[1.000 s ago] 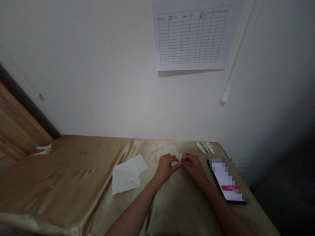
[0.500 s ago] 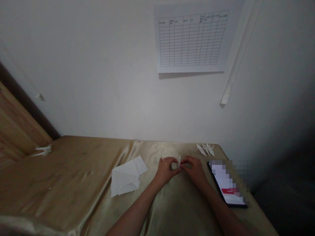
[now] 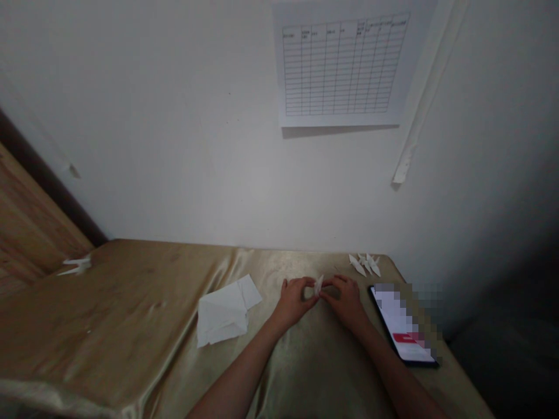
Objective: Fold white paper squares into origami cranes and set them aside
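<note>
A small piece of folded white paper [image 3: 319, 285] is pinched between both hands above the gold cloth. My left hand [image 3: 297, 299] grips its left side with thumb and fingertips, the fingers curved into a ring. From the other side my right hand [image 3: 345, 297] pinches it the same way. The fingertips partly cover the paper, so its exact folded shape is hard to make out. Beyond my right hand, several white paper cranes [image 3: 365, 264] lie close together near the back right corner of the table.
Loose white paper sheets [image 3: 222, 314] lie left of my hands. A smartphone [image 3: 404, 331] with a lit screen rests at the right. Gold satin cloth [image 3: 131, 302] covers the table, which meets the wall [image 3: 196, 163]. White paper scraps [image 3: 77, 266] lie far left.
The folded paper now shows a wider, tilted shape between the fingertips, where it looked narrow and upright before. Both hands have stayed nearly in place.
</note>
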A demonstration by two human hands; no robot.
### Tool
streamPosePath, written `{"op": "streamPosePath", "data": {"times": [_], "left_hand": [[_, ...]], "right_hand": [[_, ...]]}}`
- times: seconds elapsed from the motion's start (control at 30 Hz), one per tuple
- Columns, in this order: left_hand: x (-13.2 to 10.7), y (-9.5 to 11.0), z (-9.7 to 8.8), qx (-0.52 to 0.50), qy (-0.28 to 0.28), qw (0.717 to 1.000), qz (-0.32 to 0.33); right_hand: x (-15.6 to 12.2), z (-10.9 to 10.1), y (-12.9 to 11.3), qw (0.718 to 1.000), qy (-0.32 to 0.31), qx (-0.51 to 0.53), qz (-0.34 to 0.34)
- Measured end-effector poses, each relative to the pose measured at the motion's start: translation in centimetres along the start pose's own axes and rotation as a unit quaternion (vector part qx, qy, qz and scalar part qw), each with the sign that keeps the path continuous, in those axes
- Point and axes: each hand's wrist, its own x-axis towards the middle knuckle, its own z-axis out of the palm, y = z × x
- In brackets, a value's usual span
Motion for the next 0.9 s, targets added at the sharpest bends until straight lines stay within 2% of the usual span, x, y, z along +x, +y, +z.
{"op": "streamPosePath", "data": {"times": [0.33,0.57,0.9], "left_hand": [[0.0,0.4,-0.6,-0.009,-0.018,1.0,-0.013],[0.2,0.4,-1.0,-0.026,-0.03,0.999,-0.018],[0.8,-1.3,-1.2,0.042,-0.059,0.997,0.022]], "right_hand": [[0.3,0.7,1.0,0.996,0.001,0.062,-0.062],[0.3,0.3,0.9,0.995,0.002,0.034,-0.09],[0.0,-0.5,0.2,0.992,-0.073,0.002,-0.102]]}}
